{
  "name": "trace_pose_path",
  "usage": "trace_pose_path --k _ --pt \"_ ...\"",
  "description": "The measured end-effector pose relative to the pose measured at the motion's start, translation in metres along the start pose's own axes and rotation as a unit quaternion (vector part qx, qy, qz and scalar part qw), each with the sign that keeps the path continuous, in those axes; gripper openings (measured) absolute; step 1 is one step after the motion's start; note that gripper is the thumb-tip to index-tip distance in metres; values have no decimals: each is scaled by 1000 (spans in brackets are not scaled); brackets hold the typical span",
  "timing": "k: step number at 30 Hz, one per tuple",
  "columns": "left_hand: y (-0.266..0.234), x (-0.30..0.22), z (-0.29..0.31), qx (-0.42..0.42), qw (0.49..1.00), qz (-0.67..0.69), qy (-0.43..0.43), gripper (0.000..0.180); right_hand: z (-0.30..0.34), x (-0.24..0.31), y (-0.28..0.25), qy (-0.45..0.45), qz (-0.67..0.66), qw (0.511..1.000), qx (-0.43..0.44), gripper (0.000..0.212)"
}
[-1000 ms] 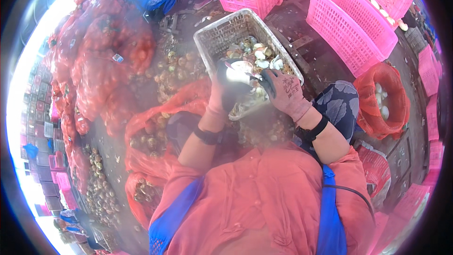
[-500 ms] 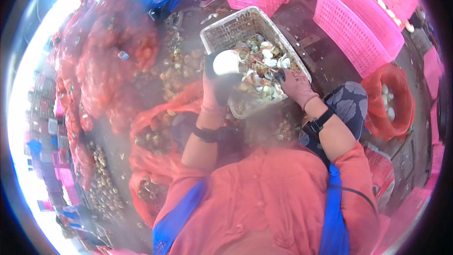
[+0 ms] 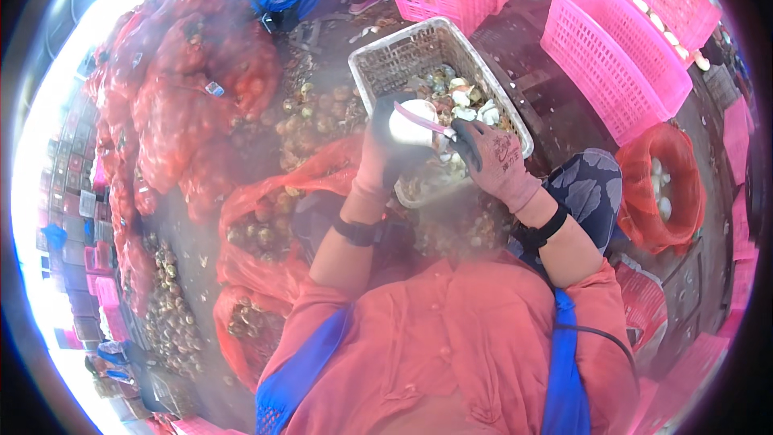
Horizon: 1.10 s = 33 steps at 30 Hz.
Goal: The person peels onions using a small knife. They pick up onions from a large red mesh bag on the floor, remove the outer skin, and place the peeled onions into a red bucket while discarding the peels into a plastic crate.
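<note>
My left hand, in a pink glove with dark grip coating, is closed around a peeled white onion above the near left part of a grimy white basket. A small knife with a thin, slightly curved, pinkish-looking blade lies across the onion. My right hand, gloved the same way, grips the knife at its right end; the handle is mostly hidden by the fingers. Inside the basket are onion skins and white onion scraps. Haze blurs the basket's near end.
Red mesh sacks of onions are piled at left, with loose onions on the floor. An opened mesh bag lies beside my left arm. At right stand a pink crate and a red mesh bag holding peeled onions.
My right hand has moved left and up from over the scraps, bringing the knife against the onion. The onion in my left hand sits slightly farther right and lower in view.
</note>
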<state>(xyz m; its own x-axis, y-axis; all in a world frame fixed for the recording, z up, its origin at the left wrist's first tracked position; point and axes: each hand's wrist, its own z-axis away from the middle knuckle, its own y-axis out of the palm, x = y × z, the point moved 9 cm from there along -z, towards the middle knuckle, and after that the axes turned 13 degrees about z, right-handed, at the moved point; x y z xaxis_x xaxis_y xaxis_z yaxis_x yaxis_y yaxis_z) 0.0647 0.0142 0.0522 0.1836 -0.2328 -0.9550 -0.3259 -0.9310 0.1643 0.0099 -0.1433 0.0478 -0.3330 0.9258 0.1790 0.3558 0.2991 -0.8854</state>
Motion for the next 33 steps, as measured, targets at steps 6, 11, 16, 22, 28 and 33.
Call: trace_pose_path --k 6,11,16,22,28,33 --pt "-11 4 -4 67 982 -63 163 56 -4 -17 20 9 102 993 64 44" --pt "-26 19 0 -44 967 249 -28 49 6 -90 66 127 119 975 137 30" --pt "-31 6 0 -48 961 273 13 65 12 -72 82 282 -454 821 199 38" --pt "5 -1 -2 40 993 97 58 77 9 -1 60 261 -759 579 143 39" --pt "51 14 -5 145 985 -14 88 94 14 -6 48 303 -808 501 70 38" --pt "36 30 3 112 984 136 -39 88 19 -37 36 263 -825 501 -6 37"
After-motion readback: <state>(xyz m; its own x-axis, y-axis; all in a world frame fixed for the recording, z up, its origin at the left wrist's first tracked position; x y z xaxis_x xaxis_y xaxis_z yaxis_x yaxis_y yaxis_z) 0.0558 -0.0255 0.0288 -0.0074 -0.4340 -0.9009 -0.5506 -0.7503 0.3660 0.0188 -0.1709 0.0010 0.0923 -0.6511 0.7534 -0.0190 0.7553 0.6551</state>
